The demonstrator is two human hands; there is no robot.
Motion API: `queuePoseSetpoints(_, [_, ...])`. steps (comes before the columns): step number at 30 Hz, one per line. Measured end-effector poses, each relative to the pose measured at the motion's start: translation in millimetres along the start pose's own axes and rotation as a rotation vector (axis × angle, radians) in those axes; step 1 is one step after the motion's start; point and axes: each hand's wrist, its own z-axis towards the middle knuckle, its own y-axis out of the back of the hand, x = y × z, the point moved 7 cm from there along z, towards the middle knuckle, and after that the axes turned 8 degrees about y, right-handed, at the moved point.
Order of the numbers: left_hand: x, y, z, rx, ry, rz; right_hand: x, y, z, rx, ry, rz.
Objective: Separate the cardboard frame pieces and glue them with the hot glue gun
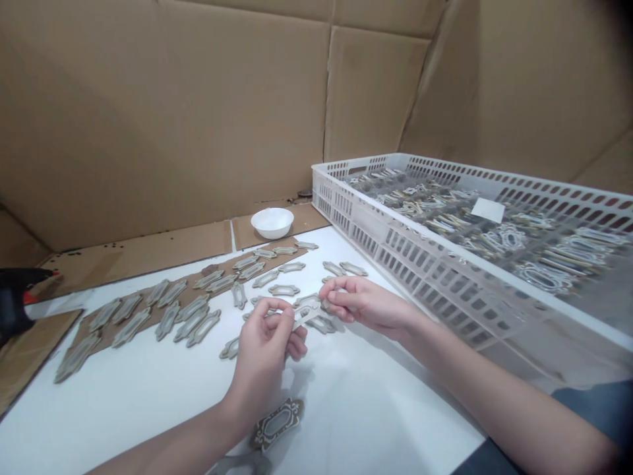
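My left hand point(270, 340), near the middle, pinches one end of a pale, thin frame-shaped piece point(307, 312) between thumb and fingers. At the piece's other end is my right hand point(349, 299), its thumb and fingertips pressed together on it. Both hands are above the white board point(386, 396). Several grey-beige frame pieces point(283, 290) lie beyond and around them. Below my left hand lies a brown-and-white ornate frame point(275, 424), with another grey piece point(242, 464) partly cut off at the bottom edge.
A white perforated crate point(376, 227) at the right holds many frame pieces and a white card point(488, 210). A white bowl point(272, 223) sits at the back on cardboard. More frames point(131, 326) line the left. A black-and-red tool point(14, 303) stands at the left edge. Cardboard walls point(163, 112) enclose the back.
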Motion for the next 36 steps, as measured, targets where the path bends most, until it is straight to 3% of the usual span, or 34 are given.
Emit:
queuePoseSetpoints(7, [4, -5.4, 0, 0.072, 0.006, 0.010, -4, -2, 0, 0.037, 0.015, -0.032])
queuePoseSetpoints(11, [7, -6.1, 2, 0.097, -0.006, -0.015, -4, 0, 0, -0.031, 0.038, -0.056])
queuePoseSetpoints(21, [9, -12.0, -2, 0.162, -0.021, 0.051, 8, 0, -4, -0.183, 0.194, -0.372])
queuePoseSetpoints(26, [9, -15.9, -5, 0.207, -0.006, 0.021, 15, -1, -4, -0.192, 0.264, -0.441])
queuePoseSetpoints(36, [-4, -21.1, -11, 0.250, -0.162, 0.104, 15, -6, -10, -0.248, 0.251, -0.526])
